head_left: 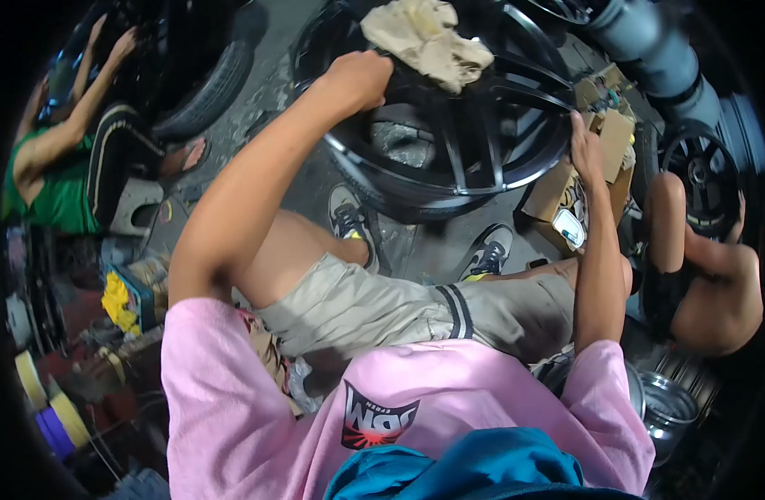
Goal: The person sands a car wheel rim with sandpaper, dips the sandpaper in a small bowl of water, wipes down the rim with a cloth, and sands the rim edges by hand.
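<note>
Left hand: here's your left hand (357, 83), fingers curled in over the wheel (485, 125), knuckles right beside the cloth (424, 42). The fingertips are hidden, so I can't tell whether they pinch cloth, spoke or nothing.
Right hand: across on the other side, your right hand (586, 150) lies at the rim edge, a digit up against it. The rest tucks out of sight; no telling if it's clamped.
Wheel: right between your two hands, spokes facing up at you; what bears it is hidden.
Cloth: just past your left knuckles, bunched over the middle of the wheel. Loose folds there could snag on a spoke or slide off if the wheel turns.
Shoes: nearer you than both hands, the left shoe (349, 218) and right shoe (489, 252) stand close to the wheel's near edge. If that right-side hold slips, I'd judge a toe could get knocked.
Box: just outside your right hand, an open box (616, 142); swing that elbow or roll the wheel wide and it could tip.
Neighbour: well off beyond your left arm, a person in green (65, 179) sits by a tyre (211, 96).
</note>
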The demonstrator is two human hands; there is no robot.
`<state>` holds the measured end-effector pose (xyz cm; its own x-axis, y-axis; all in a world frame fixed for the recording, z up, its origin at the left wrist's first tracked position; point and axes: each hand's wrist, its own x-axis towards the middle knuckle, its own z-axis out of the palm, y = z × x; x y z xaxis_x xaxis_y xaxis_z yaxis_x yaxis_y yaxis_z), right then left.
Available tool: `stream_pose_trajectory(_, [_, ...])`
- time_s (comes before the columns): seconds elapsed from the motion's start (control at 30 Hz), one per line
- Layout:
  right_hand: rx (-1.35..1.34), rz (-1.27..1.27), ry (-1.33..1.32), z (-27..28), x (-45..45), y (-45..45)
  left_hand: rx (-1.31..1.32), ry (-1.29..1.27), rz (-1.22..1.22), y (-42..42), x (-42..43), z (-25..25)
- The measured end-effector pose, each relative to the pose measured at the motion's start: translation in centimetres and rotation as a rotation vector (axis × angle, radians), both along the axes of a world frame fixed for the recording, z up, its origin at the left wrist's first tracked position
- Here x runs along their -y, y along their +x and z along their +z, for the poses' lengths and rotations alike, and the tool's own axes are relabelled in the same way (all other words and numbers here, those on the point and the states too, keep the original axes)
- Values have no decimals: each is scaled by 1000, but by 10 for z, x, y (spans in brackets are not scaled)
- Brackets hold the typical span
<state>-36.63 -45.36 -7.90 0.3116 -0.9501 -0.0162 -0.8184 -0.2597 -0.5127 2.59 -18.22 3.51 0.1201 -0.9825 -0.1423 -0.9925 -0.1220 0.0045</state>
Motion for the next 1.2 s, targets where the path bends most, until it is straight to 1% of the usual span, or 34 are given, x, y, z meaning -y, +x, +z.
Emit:
stream_pose_trajectory(0.03, [39,29,127,7,-9,-9,14,55,34,-1,1,5])
stream_pose_trajectory(0.07, [152,-21,191,6,-21,-14,22,50,21,1,1,3])
stream_pose_trajectory(0.1, [116,76,184,-5,-18,-30,31,46,11,3,-1,0])
stream_pose_trajectory(0.13, [33,180,298,-14,-15,-45,31,49,15,4,-1,-3])
stream_pose_trajectory(0.2, [-275,247,333,-34,-29,-51,13,41,35,4,-7,2])
stream_pose_trajectory(0.23, [-520,343,378,-46,-37,-48,-44,-44,59,10,-12,1])
stream_pose_trajectory(0.27, [-649,511,44,-85,-42,-58,-109,-87,37,15,-18,6])
stream_pose_trajectory(0.3, [-770,711,176,-141,-30,-71,-174,-131,19,18,-27,14])
stream_pose_trajectory(0.33, [-675,593,558,-128,-73,-38,-195,-161,0,18,-35,22])
stream_pose_trajectory(0.37, [-691,479,785,-63,-137,13,-209,-193,-13,12,-41,32])
stream_pose_trajectory(0.4, [-751,875,621,-114,-140,6,-215,-212,-11,2,-46,40])
stream_pose_trajectory(0.43, [-759,1117,497,-131,-155,24,-304,-210,-25,-8,-47,50])
stream_pose_trajectory(0.47, [-743,1342,333,-147,-171,41,-369,-295,-27,-28,-61,71])
stream_pose_trajectory(0.5, [-656,1396,203,-155,-191,59,-362,-521,-65,-44,-51,51])
stream_pose_trajectory(0.53, [-571,1439,62,-163,-213,77,-337,-661,-144,-63,-48,52])
stream_pose_trajectory(0.6, [-416,1456,0,-161,-249,121,-426,-669,-164,-101,-36,48])
stream_pose_trajectory(0.63, [-396,1410,82,-157,-267,140,-433,-586,-173,-118,-20,40])
stream_pose_trajectory(0.7, [-362,1325,233,-146,-299,177,-402,-340,-218,-136,-20,47])
stream_pose_trajectory(0.77, [-309,1270,323,-140,-322,216,-392,-184,-231,-135,-17,47])
stream_pose_trajectory(0.8, [-283,1253,352,-143,-330,231,-405,-146,-239,-134,-13,47])
stream_pose_trajectory(0.83, [-259,1239,373,-145,-337,247,-386,-128,-215,-135,-7,48])
stream_pose_trajectory(0.93, [-197,1224,401,-141,-359,293,-427,-178,-275,-117,-15,61])
stream_pose_trajectory(0.97, [-178,1223,404,-151,-361,304,-432,-196,-279,-109,-25,70])
stream_pose_trajectory(1.0, [-157,1226,403,-144,-369,319,-437,-213,-283,-101,-35,78])
stream_pose_trajectory(1.13, [-94,1264,365,-152,-390,376,-433,-239,-284,-93,-48,87])
stream_pose_trajectory(1.17, [-82,1283,345,-152,-397,393,-489,-252,-255,-94,-48,87])
stream_pose_trajectory(1.2, [-72,1302,328,-160,-400,407,-475,-266,-206,-96,-52,90])
